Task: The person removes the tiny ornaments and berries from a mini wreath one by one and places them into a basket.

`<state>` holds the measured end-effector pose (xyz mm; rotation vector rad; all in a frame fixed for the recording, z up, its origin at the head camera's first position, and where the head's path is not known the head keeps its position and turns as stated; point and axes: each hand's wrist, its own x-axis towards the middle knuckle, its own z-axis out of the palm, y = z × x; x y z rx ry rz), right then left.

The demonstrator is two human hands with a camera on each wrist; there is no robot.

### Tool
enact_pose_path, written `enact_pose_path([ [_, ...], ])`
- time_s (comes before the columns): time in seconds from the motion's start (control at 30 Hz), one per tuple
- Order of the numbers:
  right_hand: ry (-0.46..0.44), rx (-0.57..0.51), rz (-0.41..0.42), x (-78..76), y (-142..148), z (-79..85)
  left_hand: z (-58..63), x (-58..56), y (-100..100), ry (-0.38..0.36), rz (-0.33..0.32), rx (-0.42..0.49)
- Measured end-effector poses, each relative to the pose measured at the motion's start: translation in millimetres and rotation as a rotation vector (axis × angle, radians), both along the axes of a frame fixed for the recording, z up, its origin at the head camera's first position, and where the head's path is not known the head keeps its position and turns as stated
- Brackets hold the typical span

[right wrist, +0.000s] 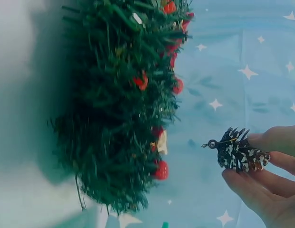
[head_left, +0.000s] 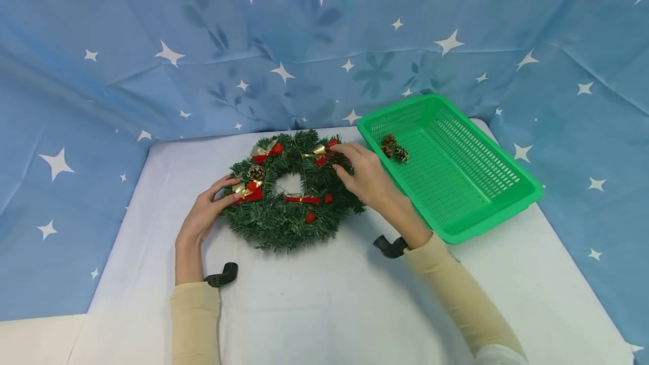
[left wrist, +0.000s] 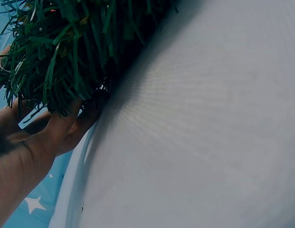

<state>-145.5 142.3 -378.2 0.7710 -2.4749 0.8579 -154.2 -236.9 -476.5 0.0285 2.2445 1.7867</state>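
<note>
A green tinsel wreath (head_left: 281,224) lies on the white table, trimmed with red-and-gold bows (head_left: 303,200), red berries (head_left: 310,217) and one white-tipped pine cone (head_left: 256,172). My left hand (head_left: 200,216) grips its left edge by a bow; the left wrist view has fingers (left wrist: 57,130) under the greenery (left wrist: 66,52). Between thumb and fingers, my right hand (head_left: 369,178) pinches another pine cone (right wrist: 239,151) over the wreath's right side. In the right wrist view a small metal eye with wire points from this cone toward the wreath, with a gap between them.
To the right stands a green plastic basket (head_left: 441,185), its left rim close to my right forearm. Pine cones (head_left: 389,146) lie at its left side. A blue star-patterned cloth (head_left: 304,72) hangs behind the white table (head_left: 304,303).
</note>
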Motion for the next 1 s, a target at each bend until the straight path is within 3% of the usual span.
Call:
enact_pose_path([
  [0.33,0.0,-0.012,-0.017,-5.5,26.5,8.6,-0.4,-0.9,-0.7,0.0,-0.005,0.007],
  [0.5,-0.034,0.002,-0.039,-6.4,39.9,18.1,-0.5,0.1,-0.3,-0.006,-0.001,0.01],
  [0.7,-0.009,0.018,-0.093,-9.3,60.5,29.7,-1.6,-0.6,0.7,-0.004,0.004,0.009],
  [1.0,-0.034,0.047,-0.121,-16.7,85.5,33.3,-1.9,-0.4,0.2,-0.003,-0.01,0.012],
])
